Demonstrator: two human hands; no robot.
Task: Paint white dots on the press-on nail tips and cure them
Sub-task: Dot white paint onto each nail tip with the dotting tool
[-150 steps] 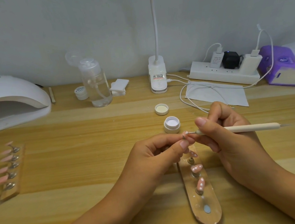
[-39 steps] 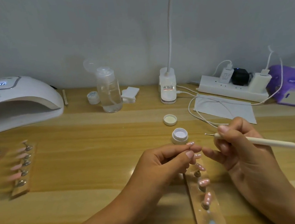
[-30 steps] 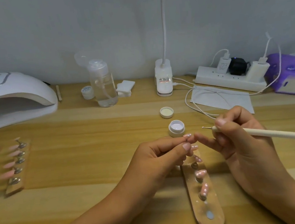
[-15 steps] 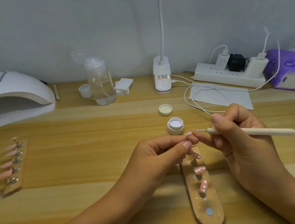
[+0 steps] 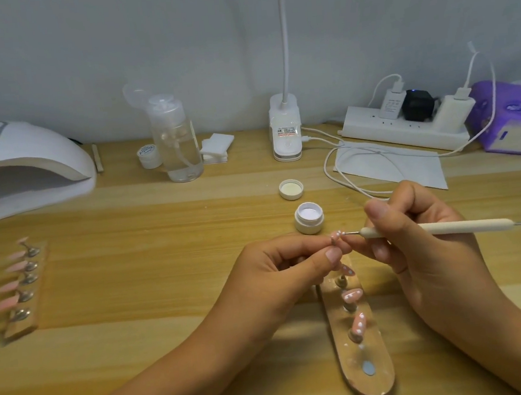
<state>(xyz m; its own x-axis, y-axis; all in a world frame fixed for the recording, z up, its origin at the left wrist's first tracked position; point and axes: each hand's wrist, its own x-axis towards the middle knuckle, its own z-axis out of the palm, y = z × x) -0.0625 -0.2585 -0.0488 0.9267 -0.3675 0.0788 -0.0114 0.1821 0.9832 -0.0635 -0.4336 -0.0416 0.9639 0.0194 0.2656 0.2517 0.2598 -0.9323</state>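
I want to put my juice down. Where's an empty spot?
Bare wood lies between the left nail stand and the left hand, in front of the curing lamp. It's crowded around the paint pot and the power strip.

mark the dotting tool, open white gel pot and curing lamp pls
dotting tool (image 5: pixel 444 228): head view, on the white handle.
white gel pot (image 5: pixel 309 226): head view, on the front wall.
curing lamp (image 5: pixel 34 151): head view, on the top shell.
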